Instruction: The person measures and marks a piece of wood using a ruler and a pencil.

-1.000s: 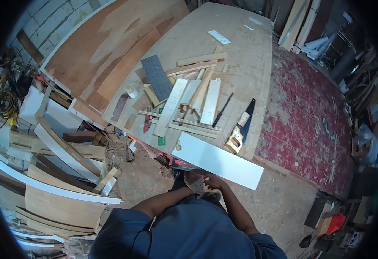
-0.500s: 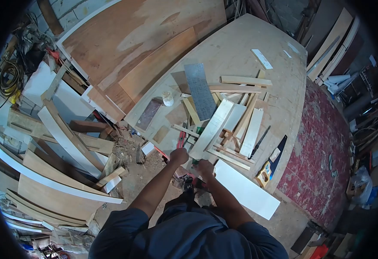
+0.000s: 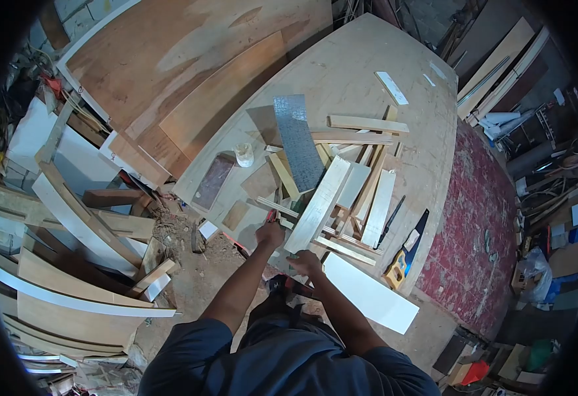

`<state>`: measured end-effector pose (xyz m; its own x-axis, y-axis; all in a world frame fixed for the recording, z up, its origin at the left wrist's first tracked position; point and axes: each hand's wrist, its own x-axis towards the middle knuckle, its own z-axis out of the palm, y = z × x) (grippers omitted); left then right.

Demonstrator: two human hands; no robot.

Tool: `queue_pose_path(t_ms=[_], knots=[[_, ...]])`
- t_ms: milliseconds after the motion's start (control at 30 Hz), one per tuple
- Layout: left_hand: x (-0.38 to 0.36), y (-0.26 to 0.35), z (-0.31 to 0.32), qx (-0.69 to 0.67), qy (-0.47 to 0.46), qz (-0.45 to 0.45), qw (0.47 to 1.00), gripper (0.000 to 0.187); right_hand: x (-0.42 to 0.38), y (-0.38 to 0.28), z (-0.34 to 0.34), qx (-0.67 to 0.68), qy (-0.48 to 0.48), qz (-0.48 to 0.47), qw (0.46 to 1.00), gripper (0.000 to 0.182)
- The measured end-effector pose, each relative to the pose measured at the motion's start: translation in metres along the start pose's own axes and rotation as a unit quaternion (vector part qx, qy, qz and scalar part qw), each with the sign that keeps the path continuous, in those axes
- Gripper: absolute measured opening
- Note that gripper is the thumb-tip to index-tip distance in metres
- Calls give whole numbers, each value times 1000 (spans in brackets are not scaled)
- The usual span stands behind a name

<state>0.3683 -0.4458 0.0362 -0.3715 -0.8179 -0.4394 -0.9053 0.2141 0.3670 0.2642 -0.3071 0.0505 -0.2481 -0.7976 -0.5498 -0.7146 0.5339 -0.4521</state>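
Note:
At the near edge of the wooden table, my left hand is closed round a red-handled tool, whose far end is hard to make out. My right hand is closed at the near end of a pale wooden board; a bit of green shows at its fingers, and what it grips is too small to name. Beyond the hands lie a dark textured strip and a pile of wood strips. A white panel sits right of my right hand.
A yellow-handled saw and a dark thin tool lie on the right. A jar stands near the left edge. Curved boards crowd the left floor; a red surface adjoins the table.
The view has shifted a little. My left hand has moved forward with the red-handled tool, farther from my body, while my right hand stays near the board's end.

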Motion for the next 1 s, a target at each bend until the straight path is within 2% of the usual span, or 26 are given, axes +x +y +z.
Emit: queue_pose_path(t_ms=[33, 67, 100, 167, 200, 267, 300, 367, 400, 467, 600, 700, 733, 833, 933, 1000], knots=[[-3, -2, 2, -14, 9, 5, 1000, 32, -2, -1, -5, 124, -67, 72, 987, 49], [-4, -5, 2, -27, 19, 9, 999, 33, -1, 0, -6, 244, -132, 141, 950, 46], [-5, -8, 2, -27, 20, 8, 999, 33, -2, 1, -5, 244, -133, 140, 950, 46], [-7, -16, 4, -101, -4, 53, 994, 39, -8, 2, -2, 465, -190, 147, 852, 32], [-9, -20, 7, -99, -3, 52, 994, 39, -12, 2, 0, 465, -191, 145, 852, 32], [-14, -30, 18, -237, 11, 58, 970, 35, -25, -1, 5, 606, -191, 100, 765, 25], [-12, -39, 31, -234, 12, 58, 970, 35, -28, -1, 10, 607, -192, 98, 765, 25], [-11, -51, 48, -372, -40, 30, 927, 30, -34, -3, 22, 649, -163, 64, 740, 15], [-16, -54, 50, -371, -37, 30, 927, 30, -37, -5, 26, 650, -164, 61, 740, 15], [-31, -56, 50, -445, -37, -11, 895, 27, -44, -7, 34, 628, -184, 62, 754, 12], [-76, -49, 39, -416, 30, -14, 909, 25, -67, 1, 39, 614, -197, 20, 764, 11], [-102, -49, 54, -546, 31, -78, 834, 21, -92, 15, 36, 589, -257, 19, 766, 11], [-108, -53, 64, -546, 35, -77, 834, 21, -101, 20, 34, 588, -258, 15, 767, 11], [-155, -36, 65, -614, 43, -113, 780, 19, -133, 46, 38, 548, -305, 19, 779, 13], [-189, -24, 85, -601, 57, -115, 789, 18, -163, 80, 42, 526, -309, -20, 792, 12], [-213, -7, 92, -605, 58, -97, 788, 17, -196, 102, 28, 444, -287, -42, 848, 13]])
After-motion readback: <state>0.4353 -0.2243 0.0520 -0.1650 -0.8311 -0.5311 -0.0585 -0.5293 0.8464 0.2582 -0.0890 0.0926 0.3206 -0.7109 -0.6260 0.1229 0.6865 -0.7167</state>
